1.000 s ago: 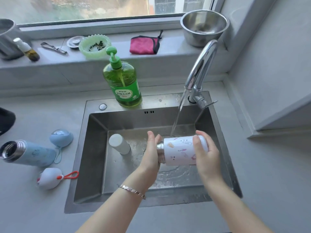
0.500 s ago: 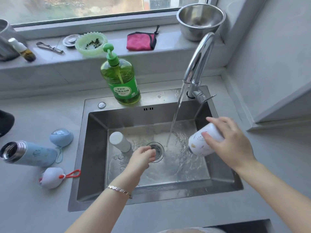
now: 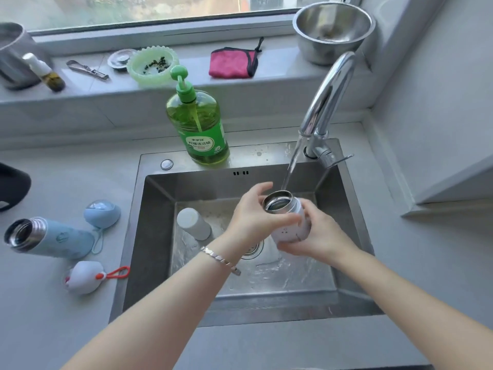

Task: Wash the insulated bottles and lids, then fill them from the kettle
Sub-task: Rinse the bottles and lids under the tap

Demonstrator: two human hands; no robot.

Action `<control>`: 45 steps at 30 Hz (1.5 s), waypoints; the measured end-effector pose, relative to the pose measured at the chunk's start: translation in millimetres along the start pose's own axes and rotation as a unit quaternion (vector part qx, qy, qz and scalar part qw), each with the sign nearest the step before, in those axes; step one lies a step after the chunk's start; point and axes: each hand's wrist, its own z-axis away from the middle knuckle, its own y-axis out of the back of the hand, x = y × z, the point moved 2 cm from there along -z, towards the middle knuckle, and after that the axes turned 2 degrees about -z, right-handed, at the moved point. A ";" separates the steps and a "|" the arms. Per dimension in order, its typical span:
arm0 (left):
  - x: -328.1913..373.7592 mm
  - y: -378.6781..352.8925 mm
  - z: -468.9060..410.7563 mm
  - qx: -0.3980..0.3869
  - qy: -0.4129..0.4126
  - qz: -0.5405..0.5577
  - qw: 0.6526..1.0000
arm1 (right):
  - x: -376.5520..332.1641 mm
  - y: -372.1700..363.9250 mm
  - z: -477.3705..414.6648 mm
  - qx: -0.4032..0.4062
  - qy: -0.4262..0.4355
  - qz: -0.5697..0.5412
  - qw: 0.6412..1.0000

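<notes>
Over the steel sink [image 3: 138,236], both hands hold a white insulated bottle [image 3: 289,222] upright, its steel mouth open under the running stream from the tap [image 3: 328,100]. My left hand [image 3: 253,212] grips its upper left side; my right hand [image 3: 317,236] wraps the lower body. A white cylinder [image 3: 193,222] stands in the sink basin. On the counter to the left lies a blue insulated bottle [image 3: 50,237] on its side, open, with a blue lid [image 3: 102,213] and a white lid [image 3: 84,276] with a red loop near it.
A green pump bottle of dish soap [image 3: 198,126] stands on the sink's back rim. The windowsill holds a steel bowl [image 3: 333,30], a pink cloth [image 3: 233,62], a green dish [image 3: 152,64], a small bottle [image 3: 44,72] and a metal tool [image 3: 86,69]. A dark object [image 3: 12,186] sits at the left edge.
The white bottle went from tipped at the right of the basin to upright under the stream. My left hand rose from the sink floor and took hold of it again.
</notes>
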 end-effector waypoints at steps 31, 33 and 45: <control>-82.6 77.4 65.4 0.094 0.127 0.089 0.983 | 3.2 27.6 -45.6 0.100 -0.056 0.239 0.964; -88.6 79.3 70.9 0.099 0.133 0.098 0.981 | 8.9 27.6 -34.4 -0.012 -0.115 0.405 0.907; -112.3 73.8 94.7 0.077 0.151 0.110 0.979 | 8.9 0.1 -8.4 -0.157 -0.143 0.700 0.682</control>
